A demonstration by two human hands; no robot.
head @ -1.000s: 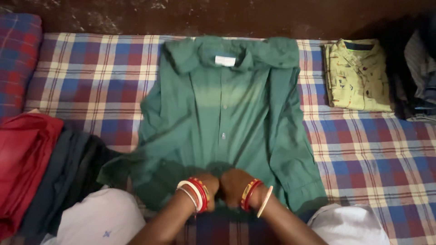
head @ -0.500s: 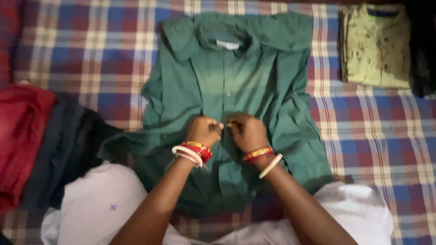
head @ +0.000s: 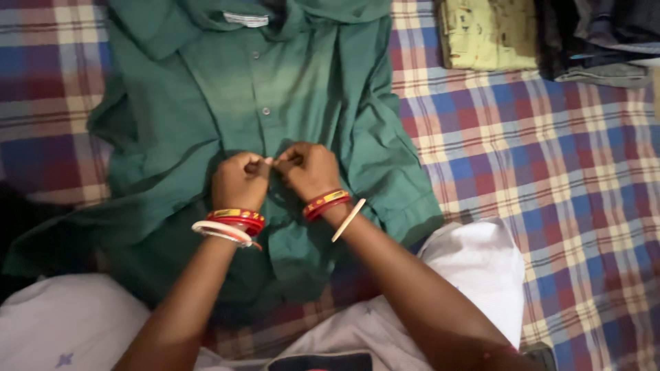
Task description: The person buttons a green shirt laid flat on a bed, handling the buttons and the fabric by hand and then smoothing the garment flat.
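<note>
A green button-up shirt [head: 206, 103] lies face up on a plaid bedsheet [head: 550, 172], collar at the top. My left hand [head: 237, 182] and my right hand [head: 309, 168] meet at the shirt's front placket, below a visible button. Both pinch the green fabric there, fingertips touching each other. Red, gold and white bangles ring both wrists. The point the fingers grip is hidden by the knuckles.
A folded yellow-green patterned shirt [head: 488, 34] lies at the upper right, with dark folded clothes [head: 598, 41] beside it. My white-clad knees [head: 474, 268] frame the shirt's hem at the bottom. A dark garment [head: 14, 227] sits at the left edge.
Both hands have moved from the shirt's hem up along the placket to its middle. The view has closed in on the shirt.
</note>
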